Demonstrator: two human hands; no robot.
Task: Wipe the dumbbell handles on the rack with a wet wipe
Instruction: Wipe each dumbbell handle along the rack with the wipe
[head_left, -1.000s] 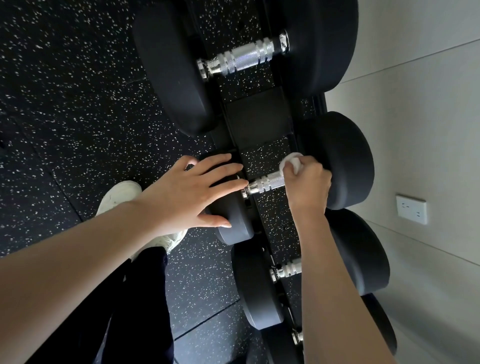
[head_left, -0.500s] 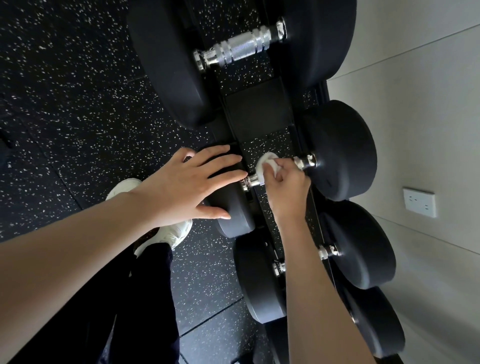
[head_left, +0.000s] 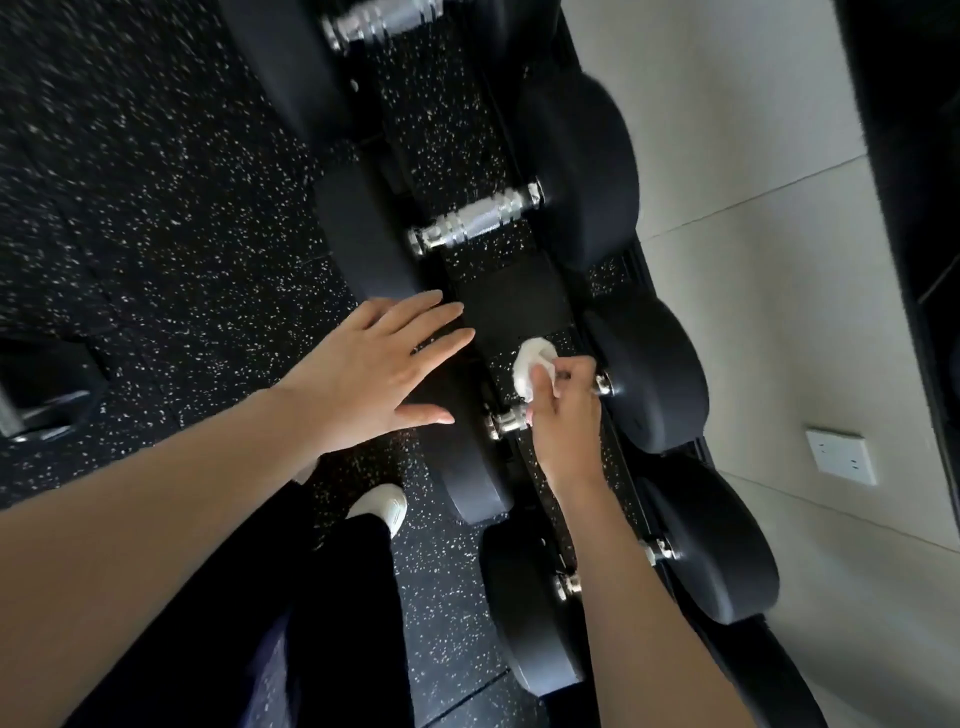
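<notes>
My right hand (head_left: 563, 415) grips a white wet wipe (head_left: 531, 366) wrapped round the chrome handle (head_left: 511, 420) of a black dumbbell on the rack (head_left: 514, 306); only the handle's two ends show. My left hand (head_left: 363, 374) lies flat with straight fingers on that dumbbell's near black head (head_left: 467, 467). A bare chrome handle (head_left: 478, 218) of the dumbbell beyond is fully visible. Another handle (head_left: 382, 23) shows at the top edge, and my right forearm covers most of a nearer handle (head_left: 569, 584).
The rack runs along a pale wall (head_left: 753, 260) with a white socket (head_left: 841, 456) on the right. Black speckled rubber floor (head_left: 156, 208) spreads to the left. My white shoe (head_left: 382, 506) and dark trouser leg stand close to the rack's front.
The view has tilted down and along the rack, showing the dumbbell beyond. My right hand stays on the same handle with the wipe, slightly shifted along it. My left hand stays flat on the head.
</notes>
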